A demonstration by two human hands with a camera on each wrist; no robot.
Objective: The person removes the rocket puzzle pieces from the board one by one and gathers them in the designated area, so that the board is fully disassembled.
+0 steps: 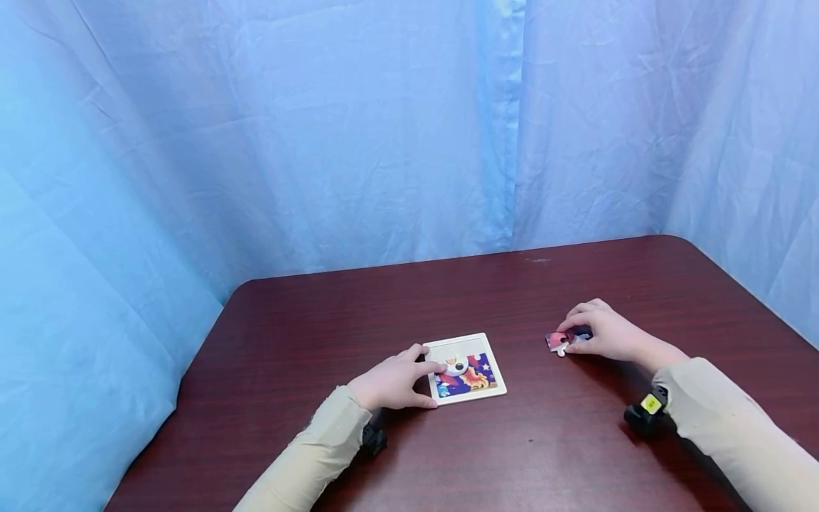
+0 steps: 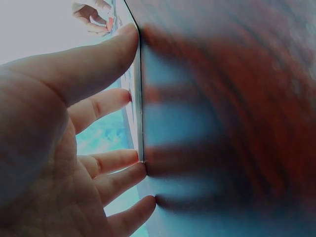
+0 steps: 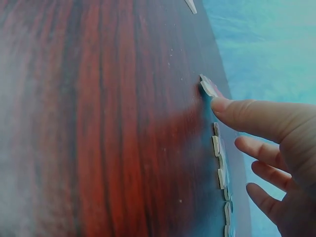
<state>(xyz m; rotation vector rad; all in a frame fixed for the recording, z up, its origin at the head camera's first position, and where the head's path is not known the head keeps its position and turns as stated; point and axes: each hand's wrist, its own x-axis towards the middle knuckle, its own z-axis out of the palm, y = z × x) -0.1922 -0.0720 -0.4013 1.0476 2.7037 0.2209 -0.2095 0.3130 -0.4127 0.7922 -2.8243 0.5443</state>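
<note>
A white-rimmed puzzle tray [image 1: 496,371] lies on the table, its lower part filled by a colourful picture [image 1: 476,375] and its upper part bare and pale. My left hand [image 1: 393,380] rests at the tray's left side. Its thumb touches the near left corner, one finger lies on the picture, and the fingers look fairly straight in the left wrist view. Off to the right, my right hand [image 1: 604,336] pinches a pink and purple puzzle piece [image 1: 557,341]. The right wrist view shows that piece [image 3: 209,87] tilted by the thumb; the index fingertip is hidden there.
More puzzle pieces [image 3: 220,160] lie flat in a row beside the right hand, mostly covered by it in the head view. The dark red wooden table [image 1: 358,306] has rounded far corners. Blue curtains [image 1: 384,142] hang behind it and along both sides.
</note>
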